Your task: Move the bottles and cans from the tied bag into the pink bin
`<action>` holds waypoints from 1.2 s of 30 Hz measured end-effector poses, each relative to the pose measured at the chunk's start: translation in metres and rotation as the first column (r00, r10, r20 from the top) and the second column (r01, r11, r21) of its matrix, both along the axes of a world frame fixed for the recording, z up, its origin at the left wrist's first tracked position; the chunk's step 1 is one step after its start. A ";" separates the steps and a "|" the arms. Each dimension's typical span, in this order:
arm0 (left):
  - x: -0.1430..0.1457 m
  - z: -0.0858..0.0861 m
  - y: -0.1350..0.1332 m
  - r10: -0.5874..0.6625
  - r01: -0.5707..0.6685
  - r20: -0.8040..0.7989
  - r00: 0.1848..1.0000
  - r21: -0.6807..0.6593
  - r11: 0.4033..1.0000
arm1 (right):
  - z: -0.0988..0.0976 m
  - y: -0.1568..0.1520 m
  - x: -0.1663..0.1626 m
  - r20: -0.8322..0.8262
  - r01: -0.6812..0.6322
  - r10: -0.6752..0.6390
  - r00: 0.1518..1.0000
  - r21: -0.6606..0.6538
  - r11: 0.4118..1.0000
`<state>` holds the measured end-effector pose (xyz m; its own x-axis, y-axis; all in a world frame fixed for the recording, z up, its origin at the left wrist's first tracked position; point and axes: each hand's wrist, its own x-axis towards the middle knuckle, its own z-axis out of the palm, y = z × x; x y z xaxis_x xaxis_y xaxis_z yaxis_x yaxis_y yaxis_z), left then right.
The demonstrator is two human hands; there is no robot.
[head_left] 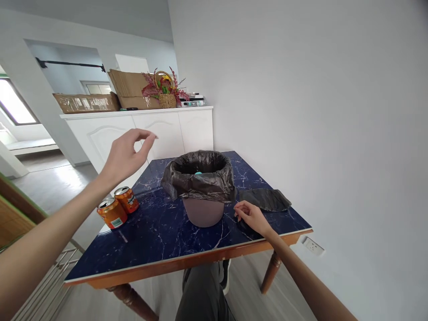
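A small bin (203,211) lined with a black bag (200,182) stands in the middle of a dark blue marbled table (157,236). Something teal shows inside it. My left hand (129,154) is raised in the air to the left of the bin, fingers loosely curled and apart, holding nothing. Below it two orange drink cans (117,207) stand near the table's left edge. My right hand (250,216) rests on the table just right of the bin, fingers curled on a bit of black plastic. A folded black bag (265,199) lies just beyond it.
A white wall runs close along the table's right side, with a socket (313,245) low down. Behind the table a white cabinet (147,131) carries cardboard boxes and a flower basket (164,92). My legs show under the table's front edge. A metal rail is at lower left.
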<state>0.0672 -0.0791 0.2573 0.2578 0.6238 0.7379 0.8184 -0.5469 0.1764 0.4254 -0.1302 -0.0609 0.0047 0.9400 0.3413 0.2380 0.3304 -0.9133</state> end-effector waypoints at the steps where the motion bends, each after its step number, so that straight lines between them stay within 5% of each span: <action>1: -0.018 -0.006 0.014 0.081 -0.084 -0.071 0.994 -0.041 0.996 | -0.001 0.001 0.000 -0.003 0.003 -0.003 1.000 0.003 1.000; 7: -0.114 -0.068 0.070 0.273 -0.375 -0.309 0.911 -0.348 0.859 | -0.004 0.002 0.000 -0.008 0.001 -0.001 1.000 0.015 1.000; 11: -0.139 -0.104 0.070 0.311 -0.446 -0.343 0.886 -0.448 0.775 | -0.004 0.002 -0.001 -0.004 -0.003 0.003 1.000 0.017 1.000; 14: -0.142 -0.113 0.065 0.321 -0.449 -0.333 0.887 -0.452 0.771 | -0.003 0.002 -0.001 0.001 -0.003 0.003 1.000 0.018 1.000; 18: -0.123 -0.093 0.059 0.380 -0.451 -0.257 0.889 -0.340 0.825 | -0.003 0.001 0.000 0.009 -0.007 0.007 1.000 0.015 1.000; 21: -0.091 -0.060 0.048 0.386 -0.378 0.009 0.923 -0.186 0.907 | -0.004 0.001 0.001 0.013 -0.009 0.009 1.000 0.007 1.000; 26: -0.024 -0.011 0.019 0.015 0.040 0.485 0.874 -0.103 0.994 | -0.007 0.002 0.001 0.008 0.000 0.000 1.000 -0.003 1.000; 30: 0.016 -0.006 0.005 -0.155 0.246 0.488 0.859 -0.128 0.961 | -0.007 0.003 0.000 0.001 0.001 -0.001 1.000 0.002 1.000; 36: 0.029 -0.015 -0.001 -0.038 0.171 0.382 0.923 -0.322 0.931 | -0.006 0.003 0.000 0.005 0.006 -0.006 1.000 0.011 1.000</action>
<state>0.0959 -0.0798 0.2424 0.0912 0.8386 0.5371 0.6013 -0.4763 0.6415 0.4251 -0.1274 -0.0669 0.0083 0.9361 0.3515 0.2445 0.3390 -0.9085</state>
